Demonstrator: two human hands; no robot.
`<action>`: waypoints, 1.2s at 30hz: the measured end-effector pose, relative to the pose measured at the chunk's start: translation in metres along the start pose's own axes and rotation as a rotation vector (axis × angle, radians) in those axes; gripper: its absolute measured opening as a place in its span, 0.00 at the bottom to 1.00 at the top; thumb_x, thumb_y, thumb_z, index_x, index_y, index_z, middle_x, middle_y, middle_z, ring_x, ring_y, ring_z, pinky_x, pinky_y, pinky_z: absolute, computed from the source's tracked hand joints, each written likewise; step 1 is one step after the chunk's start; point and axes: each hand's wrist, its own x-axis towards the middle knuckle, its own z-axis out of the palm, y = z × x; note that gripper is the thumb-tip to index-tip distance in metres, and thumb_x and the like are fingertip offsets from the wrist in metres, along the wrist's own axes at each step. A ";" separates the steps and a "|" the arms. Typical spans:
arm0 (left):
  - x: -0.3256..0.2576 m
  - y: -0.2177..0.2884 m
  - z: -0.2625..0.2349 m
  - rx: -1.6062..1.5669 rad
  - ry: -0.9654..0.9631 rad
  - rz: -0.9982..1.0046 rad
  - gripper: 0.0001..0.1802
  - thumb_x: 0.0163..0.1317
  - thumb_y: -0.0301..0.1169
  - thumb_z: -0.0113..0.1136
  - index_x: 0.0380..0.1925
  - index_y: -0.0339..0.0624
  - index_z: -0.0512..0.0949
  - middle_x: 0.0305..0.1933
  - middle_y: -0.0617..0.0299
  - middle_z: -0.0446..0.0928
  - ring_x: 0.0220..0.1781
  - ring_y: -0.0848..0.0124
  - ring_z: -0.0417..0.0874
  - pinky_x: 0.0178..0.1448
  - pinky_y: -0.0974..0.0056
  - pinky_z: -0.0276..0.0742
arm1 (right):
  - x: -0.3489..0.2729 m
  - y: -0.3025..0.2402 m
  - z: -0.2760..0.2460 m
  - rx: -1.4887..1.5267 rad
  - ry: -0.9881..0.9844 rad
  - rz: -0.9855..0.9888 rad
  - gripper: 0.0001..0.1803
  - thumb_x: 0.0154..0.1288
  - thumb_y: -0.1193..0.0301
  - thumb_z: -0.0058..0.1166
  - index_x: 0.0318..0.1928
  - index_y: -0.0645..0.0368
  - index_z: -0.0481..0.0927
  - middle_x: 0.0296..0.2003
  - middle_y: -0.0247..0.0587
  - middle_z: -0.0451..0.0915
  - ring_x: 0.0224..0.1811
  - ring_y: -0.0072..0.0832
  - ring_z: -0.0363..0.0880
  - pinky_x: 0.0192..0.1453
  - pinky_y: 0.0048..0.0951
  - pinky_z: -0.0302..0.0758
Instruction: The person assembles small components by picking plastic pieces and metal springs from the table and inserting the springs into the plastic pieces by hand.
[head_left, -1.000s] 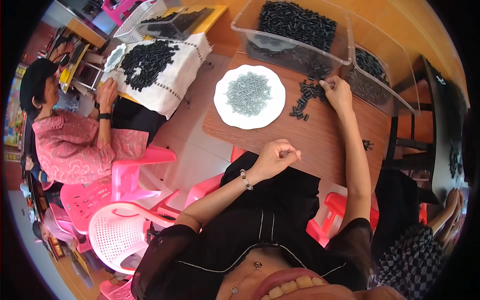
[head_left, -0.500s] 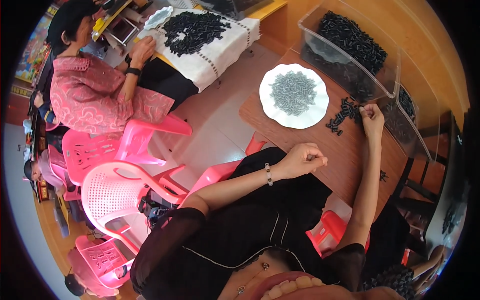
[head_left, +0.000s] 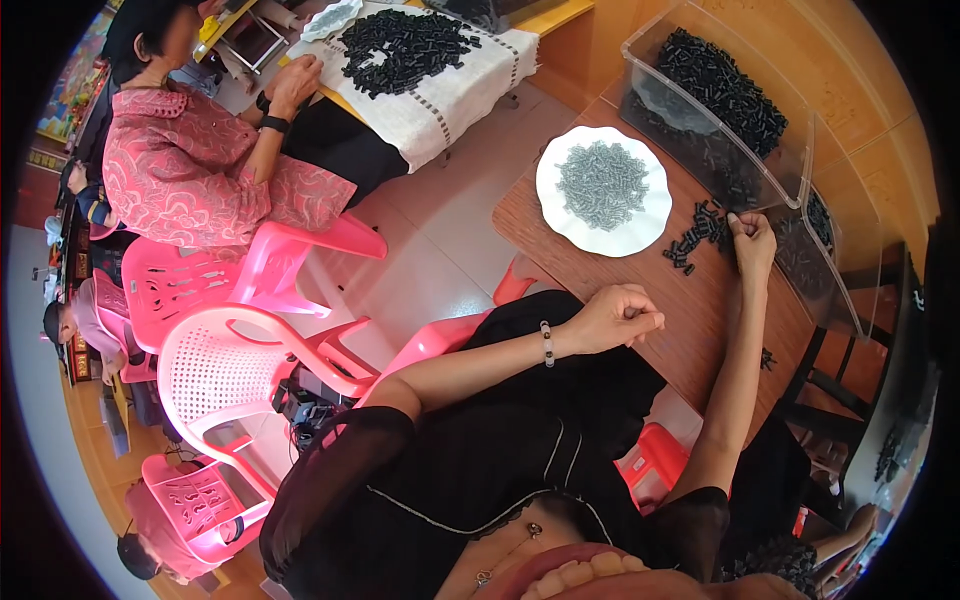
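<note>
My right hand (head_left: 754, 246) is at the right end of a small pile of short black cylindrical pieces (head_left: 699, 236) on the brown wooden table (head_left: 600, 285). Its fingertips are pinched together beside the pile; whatever is between them is too small to make out. My left hand (head_left: 615, 318) hovers over the table's near edge, fingers curled in and thumb against them, and its contents are hidden. Beyond it a white scalloped plate (head_left: 552, 205) holds a heap of small clear tubes (head_left: 602, 185).
Behind the pile stands a clear plastic bin (head_left: 700, 150) full of black pieces, with another clear bin (head_left: 835, 280) to its right. At the far left a person in a pink patterned shirt (head_left: 190, 165) sits by a cloth-covered table (head_left: 440, 125). Pink plastic chairs (head_left: 225, 370) stand at my left.
The whole view has shifted slightly, so the table and plate appear further right. My right hand stays by the black pile and my left hand keeps its curled pose.
</note>
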 end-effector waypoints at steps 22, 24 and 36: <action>0.001 0.002 0.003 -0.080 0.034 -0.053 0.15 0.70 0.37 0.52 0.35 0.36 0.81 0.24 0.67 0.73 0.23 0.83 0.73 0.28 0.77 0.69 | -0.011 0.020 -0.001 0.176 -0.004 -0.121 0.09 0.61 0.69 0.63 0.33 0.62 0.81 0.25 0.32 0.80 0.28 0.17 0.75 0.35 0.21 0.72; -0.001 0.006 0.000 -0.102 0.082 -0.063 0.14 0.71 0.37 0.52 0.40 0.37 0.80 0.25 0.68 0.75 0.25 0.83 0.74 0.30 0.77 0.71 | -0.018 0.007 -0.002 0.256 0.002 -0.122 0.09 0.61 0.69 0.63 0.33 0.63 0.81 0.26 0.33 0.80 0.29 0.17 0.76 0.37 0.21 0.74; 0.003 0.019 0.008 -0.457 0.190 -0.110 0.18 0.70 0.37 0.54 0.53 0.36 0.76 0.47 0.57 0.80 0.38 0.76 0.80 0.42 0.72 0.77 | -0.133 -0.080 -0.033 0.471 -0.159 -0.238 0.07 0.57 0.77 0.63 0.36 0.63 0.80 0.30 0.33 0.80 0.32 0.17 0.76 0.36 0.21 0.73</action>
